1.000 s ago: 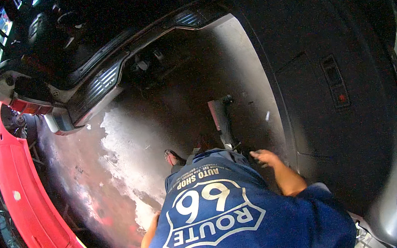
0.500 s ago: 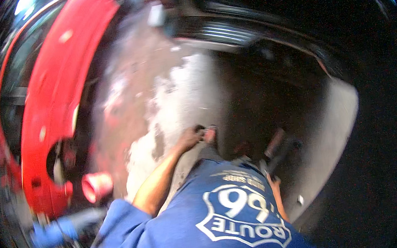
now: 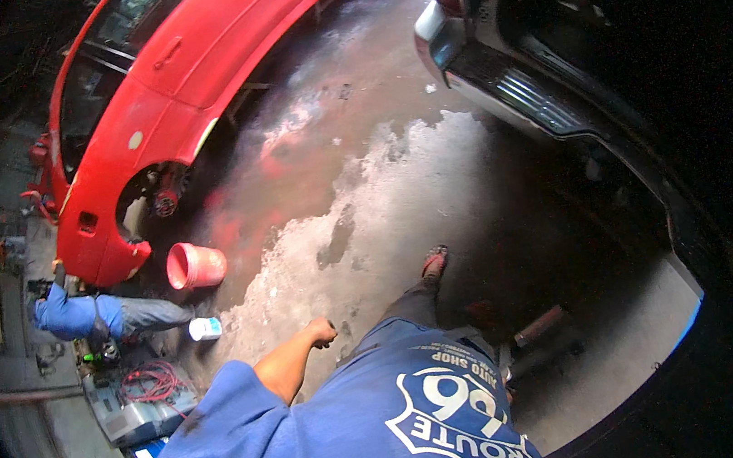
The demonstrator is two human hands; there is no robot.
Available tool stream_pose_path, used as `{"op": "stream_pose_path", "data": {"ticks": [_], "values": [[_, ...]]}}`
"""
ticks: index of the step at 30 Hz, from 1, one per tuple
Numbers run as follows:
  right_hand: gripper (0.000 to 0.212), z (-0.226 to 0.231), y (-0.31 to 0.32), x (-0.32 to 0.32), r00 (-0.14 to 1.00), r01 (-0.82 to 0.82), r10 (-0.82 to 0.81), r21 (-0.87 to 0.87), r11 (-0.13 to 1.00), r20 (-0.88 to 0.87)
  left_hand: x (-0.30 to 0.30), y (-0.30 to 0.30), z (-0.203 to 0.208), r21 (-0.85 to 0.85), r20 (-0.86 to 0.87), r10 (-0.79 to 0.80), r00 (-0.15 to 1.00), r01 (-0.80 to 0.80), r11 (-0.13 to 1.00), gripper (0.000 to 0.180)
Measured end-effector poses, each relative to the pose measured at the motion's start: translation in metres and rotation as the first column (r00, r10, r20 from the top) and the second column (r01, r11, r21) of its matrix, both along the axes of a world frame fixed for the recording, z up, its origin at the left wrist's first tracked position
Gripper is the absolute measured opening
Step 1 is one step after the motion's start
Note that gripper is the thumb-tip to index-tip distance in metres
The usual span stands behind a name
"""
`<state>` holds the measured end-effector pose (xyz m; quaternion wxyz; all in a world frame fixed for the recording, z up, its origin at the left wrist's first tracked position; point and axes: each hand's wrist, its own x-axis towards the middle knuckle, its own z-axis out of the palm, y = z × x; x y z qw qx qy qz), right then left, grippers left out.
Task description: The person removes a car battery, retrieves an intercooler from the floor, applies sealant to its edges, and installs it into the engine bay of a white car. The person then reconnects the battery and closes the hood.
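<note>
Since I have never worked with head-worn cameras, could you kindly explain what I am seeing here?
No machine is at work, just a person's two bare hands. A wide fisheye camera on their head looks down, so straight edges bend and the wearer's blue shirt fills the bottom. The left hand looks curled, nothing visibly held; the right hand barely shows, so its grip is unclear. On the patchy floor are a pinkish-red bucket and a white tub. A red car body is at upper left.
</note>
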<state>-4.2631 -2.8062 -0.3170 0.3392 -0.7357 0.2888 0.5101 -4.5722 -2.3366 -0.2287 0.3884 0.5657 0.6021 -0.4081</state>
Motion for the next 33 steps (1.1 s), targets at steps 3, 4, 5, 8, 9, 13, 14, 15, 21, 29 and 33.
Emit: {"op": "stream_pose_path", "data": {"ticks": [3,4,5,8,9,13,14,15,21,29,33], "values": [[0.085,-0.007,0.009,-0.002,1.0,-0.031,0.031,-0.014,0.999,0.004,0.034,-0.004,0.005,-0.016,0.124,0.03,0.992,-0.028,0.999,0.029],[0.084,-0.01,0.01,-0.003,1.0,-0.024,0.025,-0.023,0.999,0.005,0.053,-0.004,0.007,-0.036,0.178,0.044,0.983,-0.039,0.999,0.031],[0.083,-0.014,0.016,-0.004,0.999,-0.039,0.04,-0.028,0.999,0.006,0.071,-0.001,0.011,-0.037,0.229,0.02,0.973,-0.012,0.999,0.035],[0.081,-0.02,0.027,-0.006,0.993,-0.118,0.117,-0.07,0.991,-0.016,0.12,0.012,0.029,0.061,0.392,-0.117,0.912,0.101,0.993,0.035],[0.089,-0.021,0.03,-0.008,1.0,0.021,-0.022,-0.063,0.998,-0.013,0.133,0.019,0.034,0.086,0.431,-0.118,0.895,0.09,0.992,0.036],[0.094,-0.014,0.047,0.001,0.998,-0.048,0.053,-0.159,0.986,0.031,0.158,0.05,0.03,0.089,0.5,-0.095,0.861,0.058,0.994,0.036],[0.093,-0.01,0.054,0.006,0.998,-0.06,0.06,-0.175,0.983,-0.011,0.157,0.061,0.025,0.106,0.506,-0.134,0.852,0.092,0.99,0.036],[0.091,-0.006,0.061,0.01,1.0,-0.009,0.01,-0.155,0.988,0.003,0.155,0.071,0.017,0.116,0.501,-0.161,0.85,0.118,0.986,0.036],[0.085,0.024,0.166,0.045,0.976,-0.176,0.196,-0.188,0.966,0.097,0.092,0.135,-0.027,0.14,0.54,-0.102,0.835,0.031,0.99,0.036],[0.076,0.094,0.351,0.059,0.769,-0.526,0.614,-0.371,0.765,0.176,-0.08,0.204,-0.139,0.138,0.372,0.275,0.887,-0.346,0.928,0.042],[0.071,0.123,0.41,0.053,0.657,-0.62,0.738,-0.445,0.646,0.157,-0.125,0.248,-0.141,0.011,0.318,0.527,0.788,-0.559,0.829,0.039]]}}
